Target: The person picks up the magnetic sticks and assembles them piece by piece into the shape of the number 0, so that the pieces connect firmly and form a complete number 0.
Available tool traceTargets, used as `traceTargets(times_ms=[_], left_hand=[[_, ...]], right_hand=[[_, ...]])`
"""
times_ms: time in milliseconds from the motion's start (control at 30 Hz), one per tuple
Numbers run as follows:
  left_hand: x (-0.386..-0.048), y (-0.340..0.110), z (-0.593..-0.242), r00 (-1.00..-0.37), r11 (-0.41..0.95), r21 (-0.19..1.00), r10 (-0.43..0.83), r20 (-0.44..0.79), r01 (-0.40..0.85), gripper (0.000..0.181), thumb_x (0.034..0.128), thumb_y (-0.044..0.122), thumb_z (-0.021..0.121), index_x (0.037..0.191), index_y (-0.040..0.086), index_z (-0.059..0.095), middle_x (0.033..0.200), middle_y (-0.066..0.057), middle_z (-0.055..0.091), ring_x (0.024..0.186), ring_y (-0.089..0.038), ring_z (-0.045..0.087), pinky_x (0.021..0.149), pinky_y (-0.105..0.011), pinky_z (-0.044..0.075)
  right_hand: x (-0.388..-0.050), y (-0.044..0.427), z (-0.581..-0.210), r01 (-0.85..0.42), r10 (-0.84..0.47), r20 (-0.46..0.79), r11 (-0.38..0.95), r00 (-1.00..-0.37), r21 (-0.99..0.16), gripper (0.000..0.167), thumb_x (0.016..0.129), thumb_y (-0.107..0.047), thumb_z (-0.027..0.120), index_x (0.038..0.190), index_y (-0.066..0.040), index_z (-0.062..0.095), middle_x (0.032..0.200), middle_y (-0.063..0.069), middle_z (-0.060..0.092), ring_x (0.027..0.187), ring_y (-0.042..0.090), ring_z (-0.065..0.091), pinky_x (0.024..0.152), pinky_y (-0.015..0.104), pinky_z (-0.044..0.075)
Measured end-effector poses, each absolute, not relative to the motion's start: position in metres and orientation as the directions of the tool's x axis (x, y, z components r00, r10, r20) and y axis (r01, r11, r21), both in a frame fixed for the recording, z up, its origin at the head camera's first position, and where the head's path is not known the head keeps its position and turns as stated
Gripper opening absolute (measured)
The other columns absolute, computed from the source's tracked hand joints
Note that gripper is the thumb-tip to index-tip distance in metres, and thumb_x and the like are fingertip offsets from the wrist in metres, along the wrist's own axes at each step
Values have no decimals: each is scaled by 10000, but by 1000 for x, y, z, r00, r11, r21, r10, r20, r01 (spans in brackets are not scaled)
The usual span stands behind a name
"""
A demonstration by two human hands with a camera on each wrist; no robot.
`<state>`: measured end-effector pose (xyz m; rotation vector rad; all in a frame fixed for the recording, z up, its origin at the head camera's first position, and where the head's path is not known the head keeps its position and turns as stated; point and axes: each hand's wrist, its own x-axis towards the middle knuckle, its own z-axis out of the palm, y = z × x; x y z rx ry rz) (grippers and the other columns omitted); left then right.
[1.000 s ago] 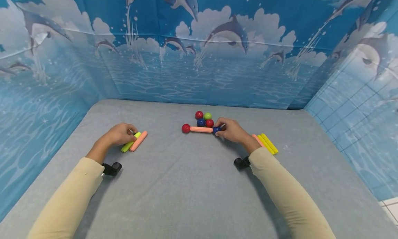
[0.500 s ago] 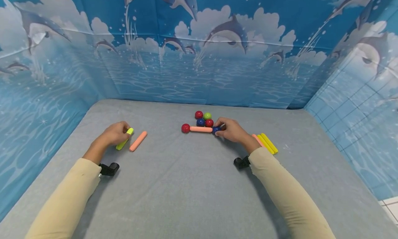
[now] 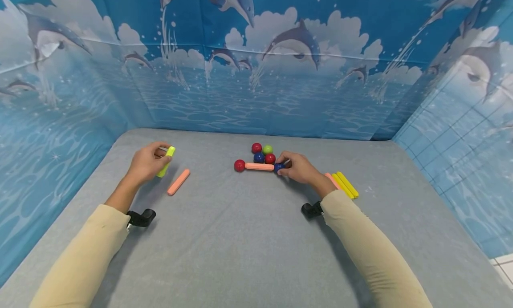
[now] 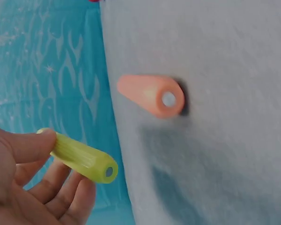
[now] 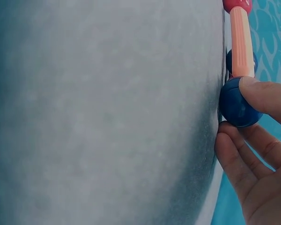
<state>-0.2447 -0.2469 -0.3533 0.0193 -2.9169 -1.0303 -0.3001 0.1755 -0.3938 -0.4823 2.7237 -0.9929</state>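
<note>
My left hand (image 3: 149, 162) pinches a yellow-green magnetic rod (image 4: 84, 159) between thumb and fingers, raised above the table. A round metal disc shows in the rod's near end. Just right of that hand, an orange rod (image 3: 178, 182) lies on the cloth. At the centre, my right hand (image 3: 298, 167) holds a blue ball (image 5: 236, 104) with thumb and fingers. This ball touches one end of another orange rod (image 3: 259, 166), whose far end meets a red ball (image 3: 239, 165). Right behind that rod sit several loose balls: red (image 3: 257, 148), green (image 3: 267, 150) and blue (image 3: 258, 158).
Two yellow rods (image 3: 347, 184) and an orange rod (image 3: 332, 180) lie beside the right forearm. Grey cloth (image 3: 224, 245) covers the table. A dolphin-print curtain (image 3: 264, 107) hangs along the back and sides.
My left hand has lifted the yellow-green rod away from the orange one beside it, first leftward, then up and farther back. My right hand stays on the blue ball.
</note>
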Motion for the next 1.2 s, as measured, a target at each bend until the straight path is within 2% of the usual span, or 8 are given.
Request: traceTargets(times_ms=[167, 400, 500, 733, 1000, 1200], left_hand=[[-243, -230, -347, -1000, 719, 694, -17, 3, -11, 484, 987, 139, 572, 1456, 83, 467, 1306, -266, 590, 1150, -414, 618, 843, -462, 562], [-236, -192, -345, -988, 515, 856, 104, -111, -42, 491, 983, 126, 597, 1456, 90, 472, 1320, -243, 595, 1064, -334, 653, 844, -444, 579], [-232, -175, -346, -980, 452, 890, 146, -134, -54, 494, 975, 126, 614, 1449, 93, 481, 1325, -227, 591, 1059, -287, 651, 853, -417, 580], [-228, -147, -354, -971, 457, 887, 179, -158, -61, 428, 968, 135, 632, 1386, 113, 543, 1277, -203, 620, 1027, -266, 664, 838, -403, 592], [-236, -125, -372, -955, 404, 899, 158, -250, -168, 438, 962, 131, 636, 1390, 113, 543, 1278, -204, 603, 994, -256, 686, 817, -403, 599], [-242, -109, -379, -956, 392, 895, 104, -275, -214, 449, 938, 151, 679, 1365, 112, 547, 1258, -179, 625, 991, -249, 684, 759, -351, 608]], right_hand=[[-300, 176, -393, -227, -361, -76, 723, -930, -653, 201, 928, -119, 687, 1117, -132, 620, 1259, 118, 629, 1140, 304, 628, 802, 362, 573], [-298, 173, -391, -253, -382, -59, 711, -922, -656, 194, 929, -114, 685, 1113, -122, 623, 1247, 137, 634, 1121, 312, 637, 758, 338, 568], [-299, 173, -392, -258, -389, -58, 708, -919, -657, 195, 931, -111, 682, 1116, -117, 620, 1242, 141, 637, 1124, 314, 638, 757, 335, 567], [-299, 175, -391, -248, -383, -66, 710, -921, -659, 196, 935, -108, 676, 1120, -113, 614, 1258, 148, 625, 1132, 319, 630, 759, 337, 565], [-297, 176, -390, -250, -382, -64, 712, -922, -656, 206, 934, -106, 677, 1130, -104, 613, 1245, 148, 631, 1129, 318, 633, 766, 337, 568], [-297, 176, -391, -247, -381, -63, 709, -923, -661, 206, 932, -99, 678, 1128, -100, 616, 1249, 155, 628, 1120, 319, 637, 759, 338, 569]])
